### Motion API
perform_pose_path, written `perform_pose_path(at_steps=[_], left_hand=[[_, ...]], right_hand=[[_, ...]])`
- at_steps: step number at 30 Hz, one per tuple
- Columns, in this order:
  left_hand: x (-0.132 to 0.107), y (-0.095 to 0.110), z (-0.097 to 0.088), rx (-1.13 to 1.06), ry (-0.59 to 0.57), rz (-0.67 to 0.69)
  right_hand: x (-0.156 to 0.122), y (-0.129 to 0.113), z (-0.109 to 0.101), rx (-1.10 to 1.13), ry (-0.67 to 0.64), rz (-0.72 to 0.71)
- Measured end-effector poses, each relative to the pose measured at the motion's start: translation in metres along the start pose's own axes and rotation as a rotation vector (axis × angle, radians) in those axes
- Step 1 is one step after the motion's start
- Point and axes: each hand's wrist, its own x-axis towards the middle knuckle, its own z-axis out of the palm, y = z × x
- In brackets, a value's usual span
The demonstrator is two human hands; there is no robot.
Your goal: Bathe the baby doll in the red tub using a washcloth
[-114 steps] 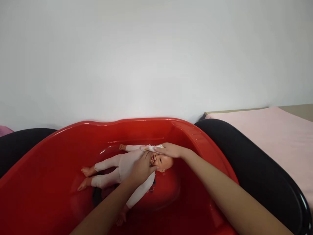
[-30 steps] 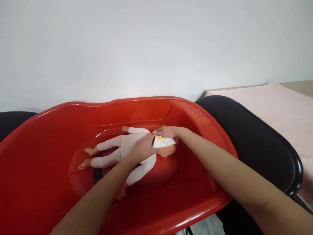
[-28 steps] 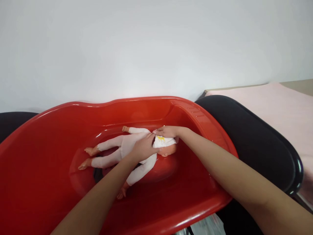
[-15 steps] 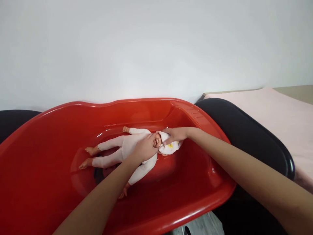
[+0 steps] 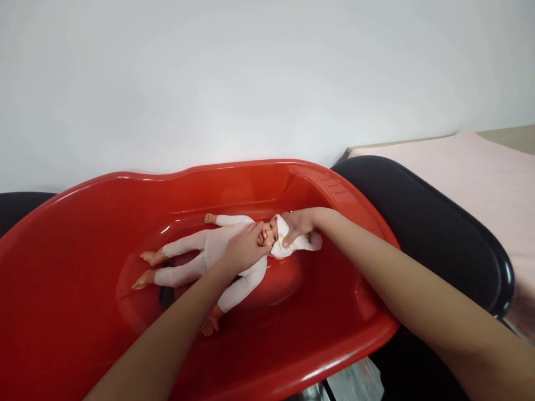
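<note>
Taking in a plain pale grey wall (image 5: 267, 83) across the whole far half. Below it, logging a big glossy red moulded plastic baby bathtub (image 5: 62, 312), spreading from the left edge to right of centre, near rim cutting across the bottom. Right of the bathtub, touching its rim, noting a shiny black rounded plastic surface (image 5: 418, 223); more of the same black showing at the far left (image 5: 20, 206). Farther right, marking a flat pale pink mat (image 5: 460, 172) running along the wall to the right edge.

Inside the bathtub, at the middle of its floor, tagging a small baby doll in a white cloth bodysuit (image 5: 209, 250): lying on its back, head to the right, bare feet to the left, one arm stretching far, the other reaching near. Dark patch under the doll's legs, not tellable.

Coming in from the near left, bare forearm leading to the left hand (image 5: 244, 250): lying cupped over the doll's chest and neck, fingers curving up and touching the chin just beside the mouth; whether closing around the neck, cannot tell.

Coming in from the near right, long bare forearm leading to the right hand (image 5: 298, 223): fingers bunching down and pinching a small white washcloth with yellow print (image 5: 281, 249), pressing it against the top of the doll's head. Loose end of the washcloth trailing right of the head, near the bathtub floor.
</note>
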Motion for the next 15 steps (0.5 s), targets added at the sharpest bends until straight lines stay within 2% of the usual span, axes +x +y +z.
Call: perform_pose_path(at_steps=[3, 6, 8, 10, 15], left_hand=[[-0.001, 0.0, 0.0, 0.009, -0.001, 0.006], [-0.001, -0.001, 0.0, -0.006, -0.027, 0.006], [0.0, -0.001, 0.0, -0.003, -0.032, -0.01], [0.0, -0.001, 0.0, -0.005, -0.031, -0.009], [0.001, 0.001, 0.0, 0.05, -0.01, 0.025]], right_hand=[[0.001, -0.005, 0.006, -0.112, 0.034, -0.005], [0.004, -0.015, 0.015, -0.302, 0.112, -0.159], [0.006, -0.018, 0.016, -0.354, 0.119, -0.235], [0.007, -0.017, 0.013, -0.292, 0.09, -0.19], [0.001, -0.011, 0.004, -0.005, -0.045, 0.038]])
